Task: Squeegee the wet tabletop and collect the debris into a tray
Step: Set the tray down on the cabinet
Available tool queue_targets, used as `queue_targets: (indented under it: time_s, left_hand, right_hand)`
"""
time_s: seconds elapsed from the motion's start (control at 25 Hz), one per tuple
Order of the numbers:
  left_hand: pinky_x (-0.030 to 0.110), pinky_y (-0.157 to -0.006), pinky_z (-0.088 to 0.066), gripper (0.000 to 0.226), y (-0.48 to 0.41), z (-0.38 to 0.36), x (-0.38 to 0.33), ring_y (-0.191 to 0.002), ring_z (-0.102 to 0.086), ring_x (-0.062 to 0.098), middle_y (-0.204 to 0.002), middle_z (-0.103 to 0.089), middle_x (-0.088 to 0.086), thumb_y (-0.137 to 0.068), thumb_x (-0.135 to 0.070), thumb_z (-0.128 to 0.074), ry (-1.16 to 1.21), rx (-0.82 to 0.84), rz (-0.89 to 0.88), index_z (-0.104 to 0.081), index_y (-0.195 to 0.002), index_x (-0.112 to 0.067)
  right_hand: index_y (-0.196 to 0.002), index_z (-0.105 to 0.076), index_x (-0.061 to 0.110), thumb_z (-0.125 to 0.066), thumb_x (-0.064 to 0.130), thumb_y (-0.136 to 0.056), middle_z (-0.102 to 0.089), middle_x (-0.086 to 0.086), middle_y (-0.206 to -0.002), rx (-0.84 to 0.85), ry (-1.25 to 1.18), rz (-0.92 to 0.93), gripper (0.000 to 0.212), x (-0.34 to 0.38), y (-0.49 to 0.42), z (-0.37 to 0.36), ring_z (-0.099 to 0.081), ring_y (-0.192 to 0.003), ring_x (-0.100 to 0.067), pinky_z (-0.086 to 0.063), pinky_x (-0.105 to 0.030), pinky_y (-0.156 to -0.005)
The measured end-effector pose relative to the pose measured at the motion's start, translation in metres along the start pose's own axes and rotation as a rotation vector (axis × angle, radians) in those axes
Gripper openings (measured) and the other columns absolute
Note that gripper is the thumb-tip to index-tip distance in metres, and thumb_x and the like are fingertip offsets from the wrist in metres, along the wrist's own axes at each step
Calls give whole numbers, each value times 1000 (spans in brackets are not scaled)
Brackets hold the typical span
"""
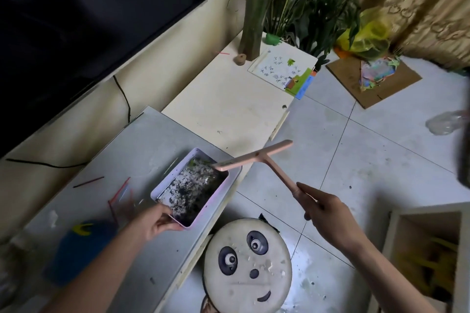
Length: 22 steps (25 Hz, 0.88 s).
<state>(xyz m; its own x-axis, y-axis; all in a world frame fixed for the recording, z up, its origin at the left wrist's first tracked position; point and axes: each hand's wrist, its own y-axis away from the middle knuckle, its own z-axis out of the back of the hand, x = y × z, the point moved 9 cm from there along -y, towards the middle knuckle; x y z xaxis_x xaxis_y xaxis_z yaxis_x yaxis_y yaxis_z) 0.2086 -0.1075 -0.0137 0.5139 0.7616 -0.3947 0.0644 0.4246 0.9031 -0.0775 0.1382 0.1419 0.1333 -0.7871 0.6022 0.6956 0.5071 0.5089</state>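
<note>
Our left hand (159,221): fingers curled round the near corner of the pale tray (171,173) at the grey tabletop's (142,145) edge, debris (195,188) inside. Our right hand (328,211): gripping the pink squeegee's (256,156) handle end, with the blade beyond, over the tray's far corner.

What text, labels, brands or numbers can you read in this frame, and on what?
No legible text anywhere in the head view.
Drawings only on the white illustrated sheet on the cream table; marks on its blue edge strip are too small to read.
Faint marks on the brown cardboard sheet on the floor: too blurred.
No labels visible on the pink-rimmed rectangular tray, the pink T-shaped plastic squeegee or the round panda-face stool.
</note>
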Motion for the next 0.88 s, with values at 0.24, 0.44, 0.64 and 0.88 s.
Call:
queue_targets:
  time_s: [0.24, 0.44, 0.64, 0.88]
  left_hand:
    - [38, -54, -57, 30, 1, -7, 7, -73, -62, 33, -114, -59, 33, -97, 5, -44, 62, 79, -37, -46, -125, 15]
    - [41, -71, -54, 15, 20, 16, -29, -75, -64, 34, -89, -61, 24, -92, -7, -56, -498, -220, -186, -54, -87, 7]
    - [37, -85, -47, 61, 69, -24, -102, -120, -53, 28, -140, -47, 15, -87, -28, -58, -1199, -669, -582, -41, -137, 0]
    - [37, -106, -36, 59, 24, -117, -147, -133, -41, 28, -153, -31, 14, -94, -21, -46, -1249, -577, -770, -29, -147, -3]
  right_hand:
    - [-124, -59, 40, -49, 55, -91, -62, 6, -64, 7, -17, 0, 37, 21, -43, -20, -52, -50, 1, -40, -19, -56]
    - [-123, -59, 35, -44, 56, -93, -63, 1, -66, -10, 25, 138, 40, 46, -100, -26, -55, -61, -8, -42, -20, -54]
    - [-118, -55, 16, -49, 21, -95, -63, -6, -87, 70, 129, 334, 24, 72, -175, -53, -56, -81, -28, -45, -33, -69]
    - [-138, -44, 12, -48, 11, -94, -54, -19, -109, 154, 254, 492, 44, 64, -263, -103, -54, -100, -36, -42, -34, -79]
